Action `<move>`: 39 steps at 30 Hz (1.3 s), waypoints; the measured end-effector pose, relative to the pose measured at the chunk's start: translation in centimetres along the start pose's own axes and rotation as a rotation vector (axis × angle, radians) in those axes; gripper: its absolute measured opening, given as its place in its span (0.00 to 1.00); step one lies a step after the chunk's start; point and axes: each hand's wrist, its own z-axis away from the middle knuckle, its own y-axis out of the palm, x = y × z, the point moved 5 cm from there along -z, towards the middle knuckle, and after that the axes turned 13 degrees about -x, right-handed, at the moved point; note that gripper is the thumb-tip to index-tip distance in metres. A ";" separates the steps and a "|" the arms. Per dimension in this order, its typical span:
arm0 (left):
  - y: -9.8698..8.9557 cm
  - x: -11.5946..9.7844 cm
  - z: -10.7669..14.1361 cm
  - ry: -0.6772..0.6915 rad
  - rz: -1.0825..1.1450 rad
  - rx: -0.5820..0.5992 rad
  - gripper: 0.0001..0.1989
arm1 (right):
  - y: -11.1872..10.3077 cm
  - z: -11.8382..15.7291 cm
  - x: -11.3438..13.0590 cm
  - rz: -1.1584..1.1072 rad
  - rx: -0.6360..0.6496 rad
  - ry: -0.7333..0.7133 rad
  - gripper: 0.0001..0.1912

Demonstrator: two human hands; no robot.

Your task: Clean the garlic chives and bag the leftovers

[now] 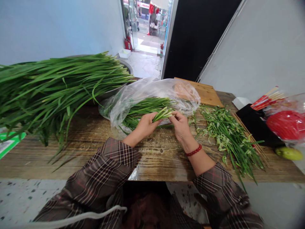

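My left hand is closed around a small bunch of garlic chives, whose pale cut ends point right. At those ends my right hand pinches with thumb and forefinger; what exactly is between the fingertips is too small to make out. Just behind both hands lies an opened clear plastic bag with more chives inside. A large heap of long green chives fills the left side, resting over a metal basin. To the right of my right hand spreads a loose pile of trimmed leaves and scraps.
The wooden table bears a wooden board behind the bag. At the right stand a black box with red-wrapped chopsticks, a red bundle in plastic and a yellow-green fruit. A green-and-white card lies far left.
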 end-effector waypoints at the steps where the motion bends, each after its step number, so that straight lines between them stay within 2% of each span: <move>1: -0.1 0.1 0.0 -0.004 -0.011 -0.002 0.08 | -0.2 -0.1 -0.1 -0.037 -0.028 0.043 0.12; 4: -0.4 0.3 0.0 -0.019 -0.050 -0.023 0.07 | -1.4 -0.8 0.5 -0.093 -0.097 0.070 0.14; 7: -0.5 0.3 -0.1 -0.012 -0.055 -0.031 0.07 | -3.1 -2.0 2.0 -0.016 -0.112 -0.057 0.15; 11: -0.6 0.1 -0.1 0.003 -0.064 -0.062 0.07 | -5.2 -3.3 3.9 0.404 -0.096 -0.362 0.16; 14: -0.7 0.1 -0.1 0.006 -0.062 -0.072 0.06 | -5.8 -3.9 4.2 0.638 -0.034 -0.546 0.05; 16: -0.6 0.1 -0.1 0.009 -0.059 -0.067 0.06 | -5.9 -4.0 3.9 0.614 -0.016 -0.530 0.08; 18: -0.6 0.2 -0.1 0.012 -0.061 -0.062 0.06 | -5.5 -3.8 3.7 0.509 0.009 -0.456 0.08; 21: -0.5 0.3 -0.1 0.014 -0.053 -0.057 0.07 | -3.9 -2.8 3.6 0.375 0.093 -0.382 0.08; 25: -0.4 0.2 0.0 -0.012 -0.055 -0.044 0.08 | -1.6 -1.2 3.4 0.305 0.188 -0.363 0.10; 29: -0.2 0.2 0.0 -0.012 -0.038 -0.013 0.08 | -1.1 -0.8 2.7 0.230 0.132 -0.323 0.09; 32: -0.4 0.2 0.0 -0.014 -0.045 -0.032 0.07 | -2.4 -1.6 2.6 0.166 -0.008 -0.293 0.10; 34: -0.6 0.2 -0.1 -0.028 -0.055 -0.062 0.07 | -3.5 -2.3 2.8 0.217 -0.035 -0.299 0.10; 35: -0.7 0.1 -0.1 -0.038 -0.055 -0.075 0.07 | -3.8 -2.5 3.0 0.293 0.004 -0.325 0.11; 39: -0.9 -0.2 -0.2 -0.082 -0.051 -0.085 0.07 | -3.5 -2.6 3.2 0.692 0.289 -0.562 0.13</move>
